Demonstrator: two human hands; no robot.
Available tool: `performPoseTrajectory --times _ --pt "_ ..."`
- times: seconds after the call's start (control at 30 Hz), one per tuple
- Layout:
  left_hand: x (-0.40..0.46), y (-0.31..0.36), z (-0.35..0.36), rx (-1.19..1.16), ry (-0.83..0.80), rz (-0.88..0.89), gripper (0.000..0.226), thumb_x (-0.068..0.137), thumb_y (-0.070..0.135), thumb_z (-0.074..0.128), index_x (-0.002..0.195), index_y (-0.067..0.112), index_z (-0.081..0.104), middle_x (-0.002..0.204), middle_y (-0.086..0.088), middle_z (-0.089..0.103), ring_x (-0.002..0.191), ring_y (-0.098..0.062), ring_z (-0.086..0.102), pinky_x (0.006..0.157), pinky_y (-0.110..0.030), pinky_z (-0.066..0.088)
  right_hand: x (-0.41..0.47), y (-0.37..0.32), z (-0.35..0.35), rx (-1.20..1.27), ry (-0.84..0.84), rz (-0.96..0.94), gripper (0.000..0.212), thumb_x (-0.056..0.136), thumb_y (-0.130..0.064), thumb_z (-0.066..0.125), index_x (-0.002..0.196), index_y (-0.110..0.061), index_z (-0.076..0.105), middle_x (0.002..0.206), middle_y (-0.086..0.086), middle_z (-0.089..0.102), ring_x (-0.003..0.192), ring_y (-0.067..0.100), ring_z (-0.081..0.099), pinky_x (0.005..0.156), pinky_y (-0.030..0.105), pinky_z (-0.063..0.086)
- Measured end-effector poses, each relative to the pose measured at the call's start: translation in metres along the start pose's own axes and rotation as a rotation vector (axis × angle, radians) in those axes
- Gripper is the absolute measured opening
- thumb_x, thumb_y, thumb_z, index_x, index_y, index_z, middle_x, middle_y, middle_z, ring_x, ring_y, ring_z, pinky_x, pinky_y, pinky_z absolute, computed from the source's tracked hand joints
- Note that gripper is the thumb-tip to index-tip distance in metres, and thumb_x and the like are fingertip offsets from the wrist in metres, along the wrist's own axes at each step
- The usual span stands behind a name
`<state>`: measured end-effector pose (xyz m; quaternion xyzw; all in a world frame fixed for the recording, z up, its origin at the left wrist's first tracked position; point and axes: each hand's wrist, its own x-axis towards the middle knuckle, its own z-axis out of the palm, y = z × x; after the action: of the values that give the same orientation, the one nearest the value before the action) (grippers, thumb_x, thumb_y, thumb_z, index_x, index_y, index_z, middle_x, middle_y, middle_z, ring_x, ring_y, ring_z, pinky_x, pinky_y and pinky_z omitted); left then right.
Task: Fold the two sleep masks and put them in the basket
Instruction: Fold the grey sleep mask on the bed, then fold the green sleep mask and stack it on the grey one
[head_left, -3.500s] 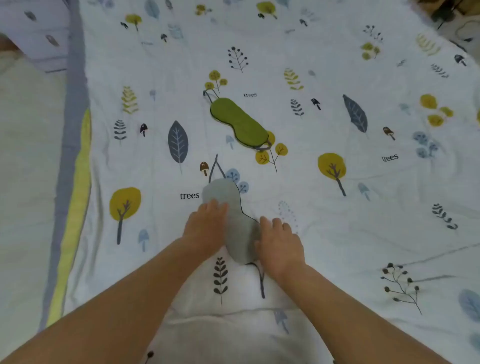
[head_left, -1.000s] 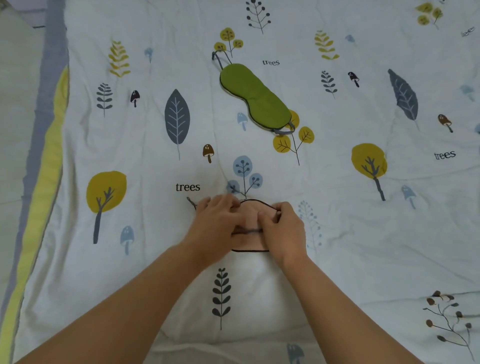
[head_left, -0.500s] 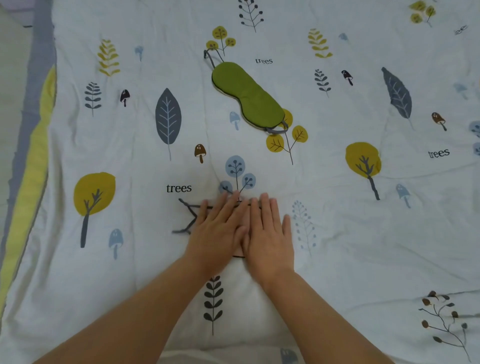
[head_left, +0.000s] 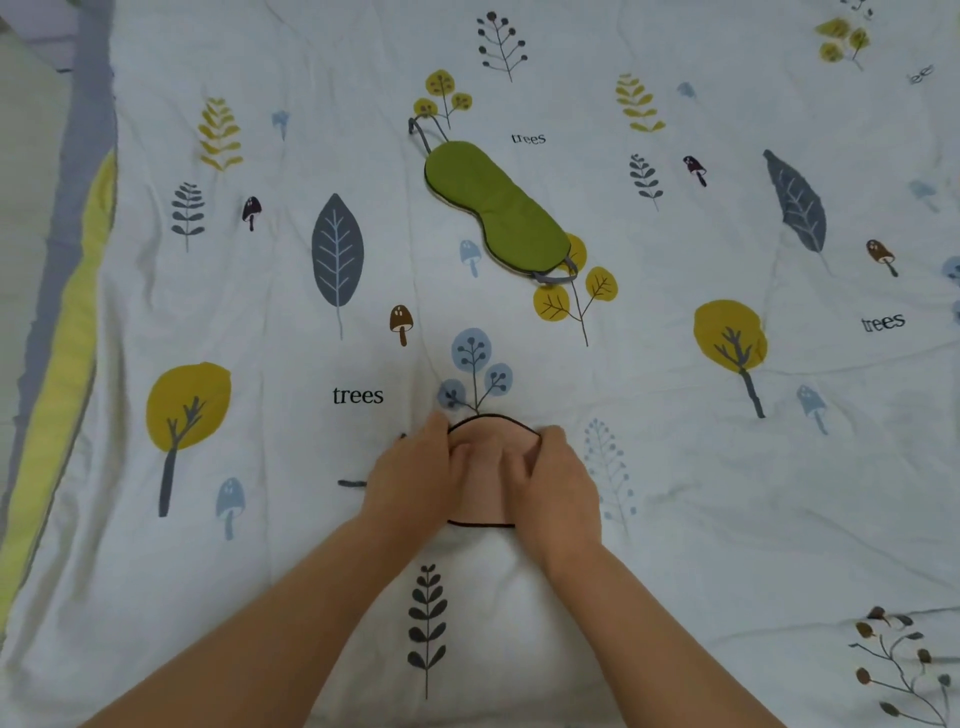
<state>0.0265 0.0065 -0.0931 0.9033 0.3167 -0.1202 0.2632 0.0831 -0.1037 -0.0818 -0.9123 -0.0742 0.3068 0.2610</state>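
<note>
On the near middle of the bed (head_left: 675, 493), spread with a leaf-and-tree printed quilt, the pink sleep mask (head_left: 493, 441) lies doubled over, its dark piping showing as an arc at the far edge and a short line at the near edge. The left hand (head_left: 410, 483) grips its left side and the right hand (head_left: 558, 488) its right side, the fingers (head_left: 519, 462) of both curled in and clamped on the fabric, which puckers between them. That puckering suggests a light, soft, padded thing with no stiffness of its own; it will likely spring open if let go, so it is best held pinched through both layers near the folded edge. A dark strap end (head_left: 352, 484) pokes out to the left of the left hand and could trail or snag, so it wants tucking inside the fold. The green sleep mask (head_left: 496, 208) lies flat and unfolded farther off, slanted from far left to near right, its grey strap (head_left: 423, 132) looped out at the far end. It looks equally limp and easy to lift by either end. No basket is in view.
</note>
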Motion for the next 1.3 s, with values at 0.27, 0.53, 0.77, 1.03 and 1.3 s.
performPoseTrajectory --times 0.27,0.53,0.77,1.03,1.3 --pt "0.030 -0.027 -0.048 -0.233 0.245 -0.149 0.028 0.096 0.028 0.042 0.102 0.003 0.054 0.096 -0.019 0.066 0.086 -0.032 0.058 0.074 -0.037 0.042 0.030 -0.064 0.006 0.189 0.003 -0.156 0.030 0.094 -0.029 0.050 0.115 -0.008 0.049 0.098 0.010 0.060 0.086 0.025 0.054 0.071 0.032 0.039" --pt "0.057 -0.066 -0.057 -0.099 0.235 -0.300 0.034 0.097 0.028 0.039 0.108 0.000 0.054 0.109 -0.024 0.062 0.101 -0.039 0.057 0.079 -0.041 0.042 0.061 -0.107 0.039 -0.009 -0.090 -0.202 0.023 0.095 -0.018 0.045 0.111 -0.003 0.048 0.103 0.016 0.059 0.098 0.032 0.057 0.070 0.035 0.037" --pt "0.060 -0.058 -0.068 0.055 0.240 -0.345 0.035 0.093 0.032 0.044 0.115 0.006 0.052 0.115 -0.020 0.057 0.108 -0.038 0.053 0.089 -0.044 0.041 0.061 -0.101 0.033 0.022 -0.080 -0.191 0.027 0.095 -0.030 0.045 0.109 -0.008 0.052 0.106 0.013 0.064 0.090 0.026 0.056 0.072 0.034 0.040" --pt "0.080 0.011 -0.092 -0.110 0.281 0.011 0.025 0.091 0.018 0.048 0.112 0.009 0.058 0.111 -0.012 0.062 0.103 -0.028 0.056 0.092 -0.040 0.044 0.094 -0.078 -0.038 0.047 0.171 -0.140 0.018 0.093 -0.018 0.041 0.084 -0.010 0.055 0.079 0.007 0.059 0.074 0.025 0.052 0.063 0.031 0.037" --pt "0.150 0.067 -0.062 0.129 0.141 0.109 0.050 0.086 0.001 0.045 0.134 0.014 0.039 0.129 -0.017 0.045 0.114 -0.032 0.047 0.089 -0.038 0.044 0.150 -0.068 -0.069 -0.174 0.263 -0.190 0.033 0.092 -0.019 0.045 0.120 -0.003 0.050 0.118 0.022 0.051 0.111 0.037 0.047 0.085 0.042 0.043"
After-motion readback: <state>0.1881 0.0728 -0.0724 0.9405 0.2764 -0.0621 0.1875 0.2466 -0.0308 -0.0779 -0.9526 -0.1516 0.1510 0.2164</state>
